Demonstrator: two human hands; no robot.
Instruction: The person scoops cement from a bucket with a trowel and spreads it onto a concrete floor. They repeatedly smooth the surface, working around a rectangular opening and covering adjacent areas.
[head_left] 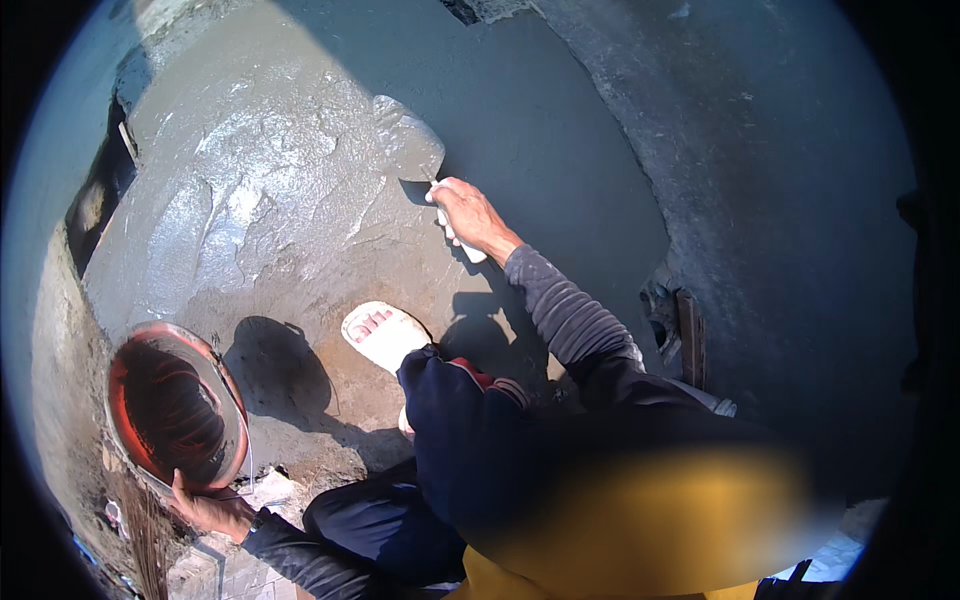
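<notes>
The right hand [468, 215] reaches far out over a spread of wet grey cement [270, 200], its grip wrapped tight around the pale handle of a trowel [415, 150]. The trowel's blade, coated in the same grey mix, lies flat against the cement just beyond the knuckles, at the edge where the glossy, rough patch meets a smoother, darker, shaded stretch of cement to the right. The forearm behind that hand wears a grey ribbed sleeve [565, 310].

The left hand [215, 512] is near, at the lower left, its fingers curled over the lower rim of a round metal pan [178, 405]. The pan is tipped up on its edge, showing a reddish, cement-smeared inside, and it throws a dark shadow onto the cement to its right. The grip there is closed on the rim.

Between the two hands, a foot in a white sandal [385, 335] stands on the cement, toes pointing far and left, with a dark blue trouser leg [470, 440] bent above it. At the right, a dark slat of wood [690, 340] lies on the hardened grey surface
</notes>
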